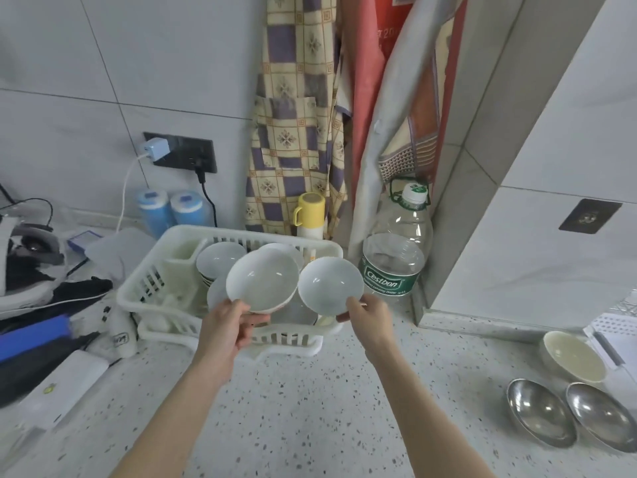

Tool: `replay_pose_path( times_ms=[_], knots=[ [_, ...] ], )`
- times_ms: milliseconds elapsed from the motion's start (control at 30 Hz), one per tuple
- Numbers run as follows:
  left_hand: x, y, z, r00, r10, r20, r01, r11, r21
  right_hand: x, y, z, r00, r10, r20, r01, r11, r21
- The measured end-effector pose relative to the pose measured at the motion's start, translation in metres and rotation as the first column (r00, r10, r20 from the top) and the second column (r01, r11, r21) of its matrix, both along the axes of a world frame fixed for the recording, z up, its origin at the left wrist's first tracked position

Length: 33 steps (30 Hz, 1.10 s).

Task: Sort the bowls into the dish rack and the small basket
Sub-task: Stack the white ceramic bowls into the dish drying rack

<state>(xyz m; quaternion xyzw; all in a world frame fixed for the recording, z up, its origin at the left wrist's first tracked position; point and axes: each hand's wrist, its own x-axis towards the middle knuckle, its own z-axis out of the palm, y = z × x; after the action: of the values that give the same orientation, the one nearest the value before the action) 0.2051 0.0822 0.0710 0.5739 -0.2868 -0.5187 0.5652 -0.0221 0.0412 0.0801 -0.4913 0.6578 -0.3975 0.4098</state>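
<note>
In the head view, a white bowl (262, 281) is gripped at its near rim by the left hand (229, 324), thumb on the inside and fingers curled beneath, and it is held tilted over the middle of the white dish rack (144, 294). A second white bowl (329, 284) is pinched at its near rim by the right hand (370, 313) and is held tilted above the rack's right end, just beside the first bowl. Further white bowls (219, 258) are seen stacked inside the rack, behind the held ones. The rack is set on a speckled counter (310, 408). At the near right of the counter two steel bowls (537, 417) are laid side by side, with a cream bowl (574, 355) just beyond them, next to a white perforated basket (617, 331) that is only partly in view. A large water bottle (396, 250) is stood right of the rack, and a yellow mug (310, 210) behind it.
</note>
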Motion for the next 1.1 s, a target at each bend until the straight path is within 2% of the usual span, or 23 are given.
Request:
replay_pose_path(
  times_ms=[333,567,1100],
  knots=[
    [0.031,-0.019,-0.007,0.998,-0.012,0.059,0.009,0.999,0.037,0.042,-0.040,-0.013,0.934,0.151,-0.323,-0.121,0.986,0.113],
    [0.031,-0.033,-0.013,0.998,-0.025,0.051,0.022,0.998,0.055,0.050,-0.054,-0.021,0.800,0.271,-0.535,-0.190,0.961,0.201],
    [0.013,-0.056,-0.020,0.993,-0.099,0.066,0.091,0.990,0.110,0.056,-0.063,-0.021,0.664,0.400,-0.631,-0.197,0.909,0.368]
  ],
)
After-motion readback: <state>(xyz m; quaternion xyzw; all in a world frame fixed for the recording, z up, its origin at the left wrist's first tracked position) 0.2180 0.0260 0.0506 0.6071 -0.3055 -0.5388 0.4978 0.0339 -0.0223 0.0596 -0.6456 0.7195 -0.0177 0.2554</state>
